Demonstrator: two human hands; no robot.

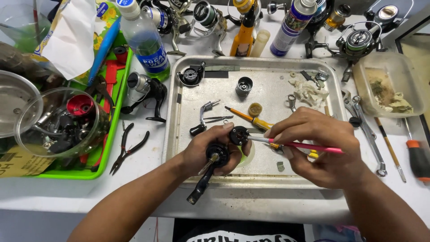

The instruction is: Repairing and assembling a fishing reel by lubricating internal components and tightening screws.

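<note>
Metal tray (188, 148) (spool (244, 85) inside) | left hand (201, 152): reel body (218, 154) | right hand (318, 148): pink brush (304, 145)

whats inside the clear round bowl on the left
The clear round bowl holds a red spool and dark reel parts; anything beneath them is hidden.

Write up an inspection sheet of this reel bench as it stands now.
Surface: white bench with a metal tray in the middle, stained.
Job's things: black reel body over the tray; pink-handled tool touching its top.
Clutter: small parts and a yellow screwdriver on the tray; pliers, wrenches, spray can, drink bottle, spare reels, green tray of parts.
Grippers: left hand grips the reel body; right hand holds the tool.
Cables: nothing seen.
Surroundings: plastic tub of residue at right.
</note>
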